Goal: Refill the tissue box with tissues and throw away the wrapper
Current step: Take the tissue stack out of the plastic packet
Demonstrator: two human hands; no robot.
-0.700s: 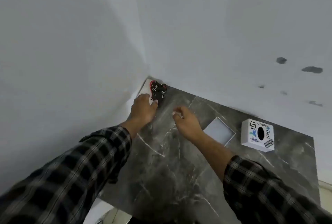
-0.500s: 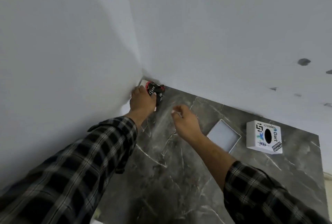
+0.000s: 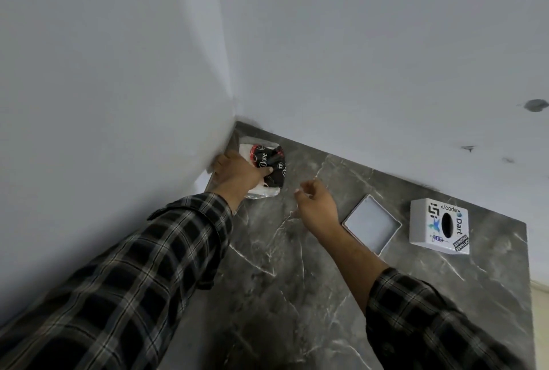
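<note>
Tissue pack, white with a black and red printed wrapper, lies in the far left corner of the dark marble surface, close to where the two pale walls meet; the left hand reaches forward over it with the arm stretched out, palm down, the thumb and the other fingers curled around the pack's near side and gripping it; the plaid sleeve covers that arm to the wrist. The right hand hovers just right of the pack, apart from it, wrist bent slightly and palm turned down; its fingers are loosely curled and a little spread, holding nothing that can be seen; its sleeve is pushed back, baring the forearm. Further right on the surface lies a shallow square lid, open side up; beyond it, near the right edge, stands the white tissue box, stickers on its top face around a dark oval slot; the box and the lid are apart from each other and from both hands.
</note>
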